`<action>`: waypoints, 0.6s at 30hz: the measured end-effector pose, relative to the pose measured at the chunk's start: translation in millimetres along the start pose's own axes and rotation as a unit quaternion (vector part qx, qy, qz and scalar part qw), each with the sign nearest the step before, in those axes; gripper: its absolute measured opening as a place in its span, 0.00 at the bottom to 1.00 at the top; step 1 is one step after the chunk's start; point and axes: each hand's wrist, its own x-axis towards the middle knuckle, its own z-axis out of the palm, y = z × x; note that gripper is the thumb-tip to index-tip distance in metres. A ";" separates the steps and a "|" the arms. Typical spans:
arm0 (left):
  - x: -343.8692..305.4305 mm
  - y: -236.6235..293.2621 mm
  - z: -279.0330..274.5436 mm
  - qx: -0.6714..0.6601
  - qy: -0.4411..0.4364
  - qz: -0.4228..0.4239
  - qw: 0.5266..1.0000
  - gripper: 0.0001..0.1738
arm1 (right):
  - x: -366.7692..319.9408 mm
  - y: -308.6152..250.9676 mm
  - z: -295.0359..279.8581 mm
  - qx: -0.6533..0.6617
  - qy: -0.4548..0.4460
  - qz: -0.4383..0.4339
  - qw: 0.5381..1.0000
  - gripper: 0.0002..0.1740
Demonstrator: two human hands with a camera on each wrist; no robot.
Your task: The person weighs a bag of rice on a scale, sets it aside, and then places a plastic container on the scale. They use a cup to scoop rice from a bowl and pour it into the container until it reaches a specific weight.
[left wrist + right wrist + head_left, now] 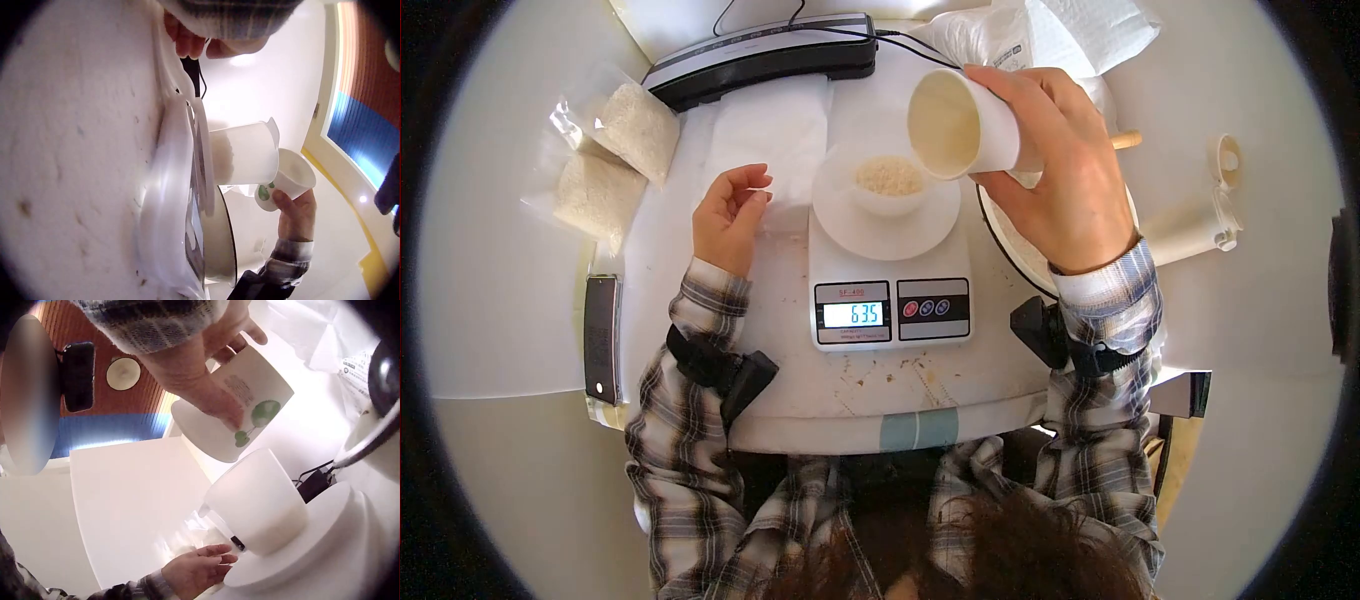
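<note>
My right hand [1075,170] grips a white paper cup [998,125] with a green print. The cup is tipped on its side, its mouth toward a translucent plastic jug [256,500]. Pale grains like rice [890,177] lie in the jug's lower part. The jug stands on the round plate of a white kitchen scale [830,262], whose lit display [852,315] shows the digits 635. To the left of the scale, my left hand [730,220] hovers with loosely bent fingers and holds nothing.
Two clear bags of grain [603,190] lie at the left, above a phone [602,340]. A black and silver bag sealer [760,62] stands behind flat white bags [770,125]. Right of the scale is a dark-rimmed bowl [1012,235], partly hidden by my right hand.
</note>
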 end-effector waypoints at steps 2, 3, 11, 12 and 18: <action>0.2 -0.2 0.0 -0.005 0.000 0.002 1.000 0.17 | 0.2 0.0 0.2 -0.004 0.002 0.002 1.000 0.38; 0.2 -0.1 -0.2 -0.006 -0.001 0.002 1.000 0.17 | 0.5 0.0 0.3 -0.009 0.004 0.004 1.000 0.38; -0.1 1.8 -1.0 0.003 -0.004 0.011 1.000 0.17 | 1.8 -0.3 7.5 -0.028 0.036 -0.033 0.998 0.35; 0.3 1.2 -1.1 0.002 -0.004 0.007 1.000 0.17 | 2.1 -0.6 8.2 -0.033 0.040 -0.035 0.998 0.35; 1.3 -2.0 -1.9 -0.003 -0.004 0.016 1.000 0.17 | 2.8 -5.1 5.9 -0.054 0.027 -0.012 0.998 0.37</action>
